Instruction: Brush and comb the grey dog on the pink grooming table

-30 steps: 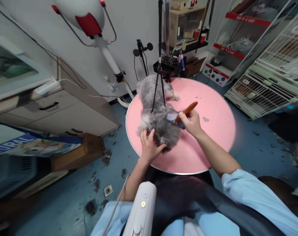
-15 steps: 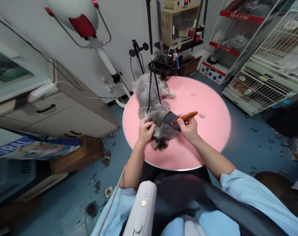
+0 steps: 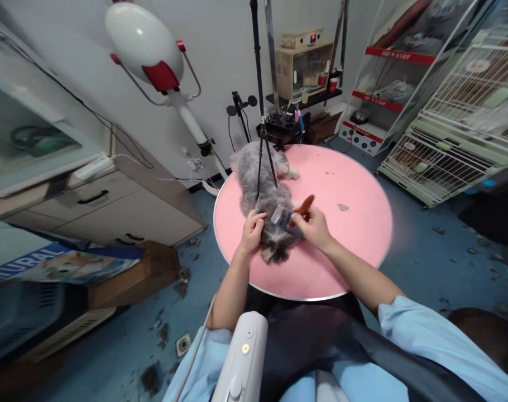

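The left forearm reaches up and slightly right from the near edge, and the left hand (image 3: 252, 230) rests at the left side of the animal's head, fingers bent and close together against the fur; I cannot tell whether they pinch any hair. The right forearm slants in from the lower right, wrist over the pink table (image 3: 354, 240), and the right hand (image 3: 316, 226) has the handle of a brush (image 3: 306, 205) pinched between thumb and fingers. The brush is over the animal's head and neck, on the right side. Its handle's long axis runs diagonally, the free brown end pointing away from the person and to the right, while the flat head sits at the lower-left end, set across the handle. The grey dog (image 3: 254, 167) is on the left part of the round tabletop, its long axis running from the far left edge toward the person; its head points to the near side, and 1 paw extends to the right. 2 black straps (image 3: 260, 167) come down onto its back from above.
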`<control>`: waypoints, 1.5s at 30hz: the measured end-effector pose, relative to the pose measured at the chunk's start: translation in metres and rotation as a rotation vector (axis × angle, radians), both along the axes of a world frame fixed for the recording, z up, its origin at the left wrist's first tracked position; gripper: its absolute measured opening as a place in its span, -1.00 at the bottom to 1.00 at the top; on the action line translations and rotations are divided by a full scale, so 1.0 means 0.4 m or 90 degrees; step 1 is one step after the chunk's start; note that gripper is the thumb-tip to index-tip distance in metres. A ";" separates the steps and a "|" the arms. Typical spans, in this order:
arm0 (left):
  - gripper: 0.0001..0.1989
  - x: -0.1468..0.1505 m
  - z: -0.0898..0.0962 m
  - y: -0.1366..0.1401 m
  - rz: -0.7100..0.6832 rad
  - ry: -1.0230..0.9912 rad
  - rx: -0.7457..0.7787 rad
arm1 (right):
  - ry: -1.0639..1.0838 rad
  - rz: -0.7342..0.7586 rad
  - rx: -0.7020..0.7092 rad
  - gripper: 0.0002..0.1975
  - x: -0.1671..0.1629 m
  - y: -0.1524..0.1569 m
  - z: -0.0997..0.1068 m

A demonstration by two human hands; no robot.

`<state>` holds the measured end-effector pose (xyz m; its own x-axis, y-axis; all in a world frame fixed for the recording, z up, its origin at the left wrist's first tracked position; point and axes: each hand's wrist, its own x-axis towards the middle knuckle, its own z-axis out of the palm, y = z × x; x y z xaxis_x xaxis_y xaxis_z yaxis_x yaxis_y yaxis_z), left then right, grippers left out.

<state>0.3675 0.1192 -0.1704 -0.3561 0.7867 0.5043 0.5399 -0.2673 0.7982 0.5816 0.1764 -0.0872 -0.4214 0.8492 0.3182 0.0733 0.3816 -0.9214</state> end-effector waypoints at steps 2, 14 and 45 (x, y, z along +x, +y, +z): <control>-0.51 -0.002 0.003 0.005 -0.020 -0.006 -0.001 | 0.041 -0.074 0.024 -0.80 -0.004 -0.003 0.001; -0.78 0.035 0.011 0.032 -0.011 -0.085 -0.073 | 0.010 0.027 0.038 -0.78 0.005 0.053 0.042; -0.76 0.078 0.211 0.313 -0.131 0.415 -0.055 | 0.280 -0.516 -0.075 -0.61 0.133 0.226 -0.115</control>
<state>0.3987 0.2442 -0.0858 0.1588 0.8531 0.4970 0.8621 -0.3651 0.3513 0.6348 0.2667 -0.1332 0.4524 0.8688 0.2012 -0.0884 0.2682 -0.9593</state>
